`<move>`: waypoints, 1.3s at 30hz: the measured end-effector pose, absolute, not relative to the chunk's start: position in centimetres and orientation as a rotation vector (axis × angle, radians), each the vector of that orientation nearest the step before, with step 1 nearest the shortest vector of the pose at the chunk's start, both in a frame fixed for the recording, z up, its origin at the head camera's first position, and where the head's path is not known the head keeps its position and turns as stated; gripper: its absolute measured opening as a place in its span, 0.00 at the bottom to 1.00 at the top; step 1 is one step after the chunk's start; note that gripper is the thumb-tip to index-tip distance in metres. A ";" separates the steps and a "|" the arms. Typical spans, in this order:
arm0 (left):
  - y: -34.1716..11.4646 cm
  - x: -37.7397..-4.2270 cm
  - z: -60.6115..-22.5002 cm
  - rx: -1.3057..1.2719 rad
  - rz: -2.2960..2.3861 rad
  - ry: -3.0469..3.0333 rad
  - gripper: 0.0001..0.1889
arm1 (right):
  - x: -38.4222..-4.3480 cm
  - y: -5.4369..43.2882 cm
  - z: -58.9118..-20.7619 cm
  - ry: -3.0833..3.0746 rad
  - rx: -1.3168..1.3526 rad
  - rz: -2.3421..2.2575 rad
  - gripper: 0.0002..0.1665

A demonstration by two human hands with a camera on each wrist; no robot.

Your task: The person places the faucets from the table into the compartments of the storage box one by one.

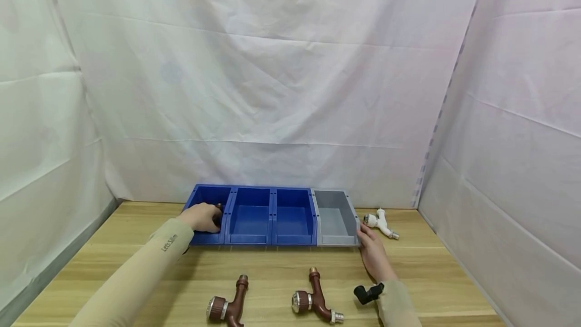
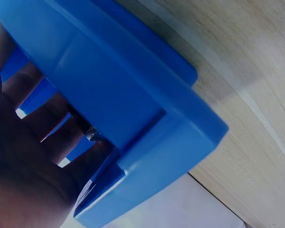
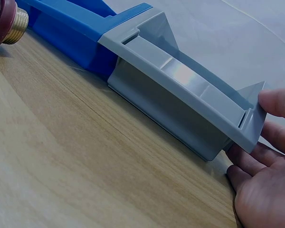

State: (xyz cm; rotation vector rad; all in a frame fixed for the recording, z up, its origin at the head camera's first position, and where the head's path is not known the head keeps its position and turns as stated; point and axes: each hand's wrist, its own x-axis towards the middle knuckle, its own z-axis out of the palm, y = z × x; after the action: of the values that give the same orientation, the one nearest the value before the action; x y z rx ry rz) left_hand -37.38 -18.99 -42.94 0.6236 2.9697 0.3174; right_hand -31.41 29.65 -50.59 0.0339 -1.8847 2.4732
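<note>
In the head view my left hand (image 1: pixel 204 217) reaches into the leftmost blue bin (image 1: pixel 195 238). It grips a dark faucet (image 1: pixel 217 220), which is mostly hidden by the hand and the bin. The left wrist view shows spread fingers behind the bin's front wall (image 2: pixel 118 80), with a bit of dark, shiny metal (image 2: pixel 91 133) near them. At the other end of the row, my right hand (image 1: pixel 375 252) holds the front right corner of the grey bin (image 1: pixel 338 240). In the right wrist view its thumb (image 3: pixel 278 100) lies against the grey side wall, other fingers lower down.
Two more blue bins (image 1: pixel 249 239) stand between the outer ones. Two brown faucets (image 1: pixel 235 307) (image 1: pixel 317 299) lie on the wooden table (image 1: pixel 272 271) in front. A white faucet (image 1: pixel 380 222) lies right of the grey bin. White cloth (image 1: pixel 290 90) hangs behind and at both sides.
</note>
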 end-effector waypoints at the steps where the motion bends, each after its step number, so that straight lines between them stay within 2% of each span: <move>1: -19.0 -37.4 -42.9 0.628 0.321 2.970 0.18 | -31.4 29.7 -50.6 -1.882 0.033 2.476 0.34; 9: -18.8 -37.1 -42.6 0.661 0.321 2.982 0.13 | -31.4 29.7 -50.7 -1.887 0.045 2.473 0.34; 20: -18.8 -37.2 -42.8 0.691 0.320 2.993 0.12 | -31.4 29.7 -50.7 -1.886 0.043 2.463 0.34; 39: -19.3 -37.6 -43.1 0.684 0.299 2.985 0.14 | -31.3 29.3 -50.3 -1.895 0.028 2.456 0.33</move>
State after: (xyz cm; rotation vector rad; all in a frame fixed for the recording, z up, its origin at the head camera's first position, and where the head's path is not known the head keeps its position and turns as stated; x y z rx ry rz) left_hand -37.62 -19.34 -43.14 0.6836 2.9845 0.2994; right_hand -31.31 29.34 -50.34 0.0280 -1.8948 2.4563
